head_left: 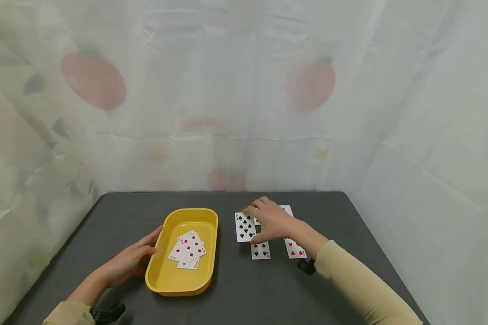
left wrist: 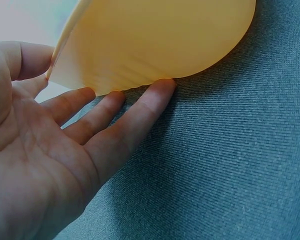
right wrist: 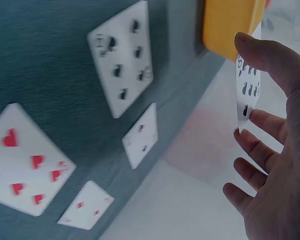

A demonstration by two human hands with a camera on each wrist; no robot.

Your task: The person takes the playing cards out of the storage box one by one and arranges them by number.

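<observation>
Head view: right hand (head_left: 273, 222) pinches a spade card (head_left: 245, 227), lifting it; next it needs carrying to the yellow tray (head_left: 162, 282), steadied by the flat, relaxed left hand (head_left: 128, 262).

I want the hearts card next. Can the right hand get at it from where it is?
Probably yes. The hearts card lies face up on the table just beside the right hand, with nothing on top, though that hand already pinches a spades card.
</observation>
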